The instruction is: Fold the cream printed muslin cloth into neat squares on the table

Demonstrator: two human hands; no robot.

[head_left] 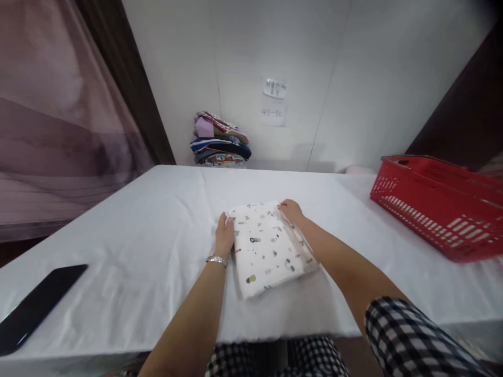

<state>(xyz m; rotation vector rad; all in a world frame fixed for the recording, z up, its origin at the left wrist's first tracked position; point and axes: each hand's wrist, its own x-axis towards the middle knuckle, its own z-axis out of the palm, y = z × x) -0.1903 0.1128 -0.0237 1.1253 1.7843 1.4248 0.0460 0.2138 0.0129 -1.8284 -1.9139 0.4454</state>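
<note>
A folded white cloth [263,246] with small printed figures lies on the white-covered table in front of me, tilted slightly. My left hand [225,235], with a silver bracelet at the wrist, grips the cloth's left edge near its far corner; some of the fingertips are hidden against the fabric. At the far right corner, the curled fingers of my right hand [290,210] hold the cloth. Folded layers show along its right side, partly behind my right forearm.
A red plastic basket [436,209] stands on the right of the table [157,220]. Near the front left lies a black phone [39,306]. Folded fabrics [220,144] are stacked against the back wall, left of a paper label [274,102]. A pinkish curtain [58,115] hangs at the left.
</note>
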